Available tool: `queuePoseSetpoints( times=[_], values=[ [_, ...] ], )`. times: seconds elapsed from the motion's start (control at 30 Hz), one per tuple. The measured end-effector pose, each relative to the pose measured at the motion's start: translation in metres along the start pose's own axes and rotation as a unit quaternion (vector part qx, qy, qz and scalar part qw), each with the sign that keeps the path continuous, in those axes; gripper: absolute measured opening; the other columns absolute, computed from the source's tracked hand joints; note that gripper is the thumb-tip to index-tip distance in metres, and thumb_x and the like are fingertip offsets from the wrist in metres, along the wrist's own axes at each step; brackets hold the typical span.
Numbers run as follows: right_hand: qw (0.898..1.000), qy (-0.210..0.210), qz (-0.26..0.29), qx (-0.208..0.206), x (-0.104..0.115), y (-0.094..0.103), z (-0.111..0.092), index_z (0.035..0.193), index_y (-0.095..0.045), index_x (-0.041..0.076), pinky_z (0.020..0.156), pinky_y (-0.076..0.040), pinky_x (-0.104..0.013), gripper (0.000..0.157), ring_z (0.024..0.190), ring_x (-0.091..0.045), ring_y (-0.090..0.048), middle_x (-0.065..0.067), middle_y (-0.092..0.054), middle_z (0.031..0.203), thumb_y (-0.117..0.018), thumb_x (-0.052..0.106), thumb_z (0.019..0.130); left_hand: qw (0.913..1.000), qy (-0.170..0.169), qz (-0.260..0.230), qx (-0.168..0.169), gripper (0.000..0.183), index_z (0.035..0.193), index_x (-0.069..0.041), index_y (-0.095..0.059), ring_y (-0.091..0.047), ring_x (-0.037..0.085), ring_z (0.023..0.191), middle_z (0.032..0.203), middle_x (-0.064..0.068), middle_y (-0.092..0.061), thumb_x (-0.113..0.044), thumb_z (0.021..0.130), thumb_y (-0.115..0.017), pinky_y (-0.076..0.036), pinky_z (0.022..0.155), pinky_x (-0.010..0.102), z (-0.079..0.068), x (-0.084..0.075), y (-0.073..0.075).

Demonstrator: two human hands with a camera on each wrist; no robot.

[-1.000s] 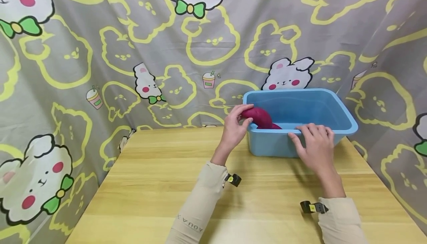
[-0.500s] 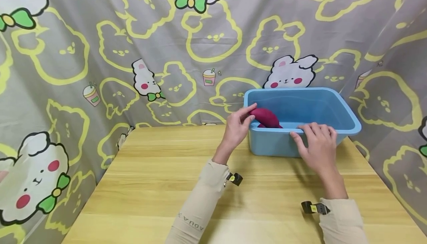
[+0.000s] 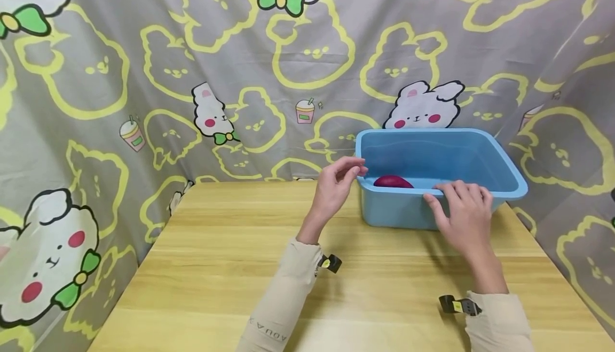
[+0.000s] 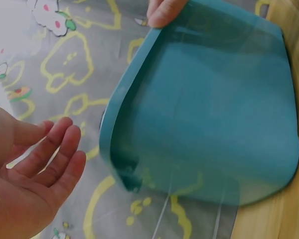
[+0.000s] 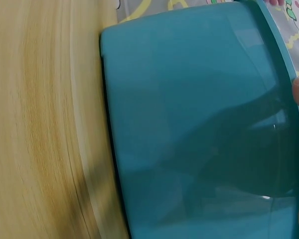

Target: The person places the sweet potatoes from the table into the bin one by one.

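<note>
A blue plastic tub (image 3: 399, 209) stands upright on the table, and low inside it, behind the near rim, shows a smooth, rounded magenta thing (image 3: 393, 181). Its lower part is hidden by the front wall. My left hand (image 3: 334, 186) hovers at the tub's near left corner, fingers loosely bent and holding nothing. In the left wrist view that hand (image 4: 37, 172) is apart from the tub's rim (image 4: 120, 94). My right hand (image 3: 463, 216) grips the near rim toward the right, thumb on the outer side and fingers over the edge.
The wooden table (image 3: 230, 245) runs from the front to a patterned grey curtain (image 3: 250, 63), which hangs close behind the tub and down both sides. A small black camera (image 3: 331, 263) is strapped to the left wrist, another camera (image 3: 451, 305) to the right.
The left hand has let go of a curved magenta thing, which has dropped lower into the tub. That hand has drawn slightly back left; the right hand keeps its grip on the rim.
</note>
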State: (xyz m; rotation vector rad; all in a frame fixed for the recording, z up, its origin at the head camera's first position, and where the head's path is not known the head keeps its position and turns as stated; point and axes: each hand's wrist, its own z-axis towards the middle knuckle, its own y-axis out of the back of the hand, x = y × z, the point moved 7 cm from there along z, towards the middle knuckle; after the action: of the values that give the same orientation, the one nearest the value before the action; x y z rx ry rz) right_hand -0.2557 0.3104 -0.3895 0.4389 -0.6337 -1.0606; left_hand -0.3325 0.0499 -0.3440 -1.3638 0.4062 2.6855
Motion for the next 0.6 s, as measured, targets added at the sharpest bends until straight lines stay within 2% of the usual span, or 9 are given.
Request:
queuePoseSetpoints(
  times=[0.27, 0.43, 0.5, 0.6],
  values=[
    [1.0, -0.006, 0.005, -0.002, 0.001, 0.002, -0.006, 0.112, -0.067, 0.001, 0.102, -0.024, -0.068, 0.034, 0.105, -0.046, -0.047, -0.022, -0.062, 0.108, -0.073, 0.03, 0.093, 0.9994, -0.016, 0.017, -0.027, 0.02, 0.12, 0.0, -0.07, -0.073, 0.026, 0.096, 0.101, 0.014, -0.075, -0.007, 0.105, -0.058, -0.056, 0.091, 0.036, -0.017, 0.008, 0.039],
    [1.0, 0.002, 0.006, -0.002, 0.003, -0.001, -0.005, 0.112, -0.067, 0.001, 0.102, -0.024, -0.068, 0.036, 0.104, -0.047, -0.047, -0.022, -0.062, 0.108, -0.073, 0.031, 0.093, 0.9979, -0.014, 0.023, -0.059, 0.021, 0.12, 0.005, -0.068, -0.07, 0.04, 0.095, 0.101, 0.024, -0.073, 0.0, 0.104, -0.056, -0.056, 0.089, 0.05, -0.026, 0.013, 0.072],
    [1.0, 0.004, 0.004, -0.001, 0.003, -0.001, -0.004, 0.113, -0.067, 0.001, 0.103, -0.024, -0.068, 0.036, 0.105, -0.047, -0.047, -0.022, -0.062, 0.109, -0.072, 0.032, 0.094, 0.9975, -0.015, 0.026, -0.065, 0.021, 0.12, 0.009, -0.067, -0.069, 0.045, 0.095, 0.101, 0.029, -0.071, 0.003, 0.104, -0.055, -0.054, 0.088, 0.056, -0.028, 0.011, 0.083],
    [1.0, 0.002, 0.002, 0.005, 0.004, -0.002, -0.001, 0.113, -0.067, 0.001, 0.103, -0.024, -0.068, 0.037, 0.106, -0.047, -0.047, -0.022, -0.062, 0.11, -0.071, 0.033, 0.096, 0.997, -0.011, 0.037, -0.067, 0.021, 0.119, 0.012, -0.066, -0.068, 0.046, 0.095, 0.101, 0.032, -0.069, 0.006, 0.103, -0.054, -0.053, 0.089, 0.057, -0.033, 0.001, 0.097]
  ],
)
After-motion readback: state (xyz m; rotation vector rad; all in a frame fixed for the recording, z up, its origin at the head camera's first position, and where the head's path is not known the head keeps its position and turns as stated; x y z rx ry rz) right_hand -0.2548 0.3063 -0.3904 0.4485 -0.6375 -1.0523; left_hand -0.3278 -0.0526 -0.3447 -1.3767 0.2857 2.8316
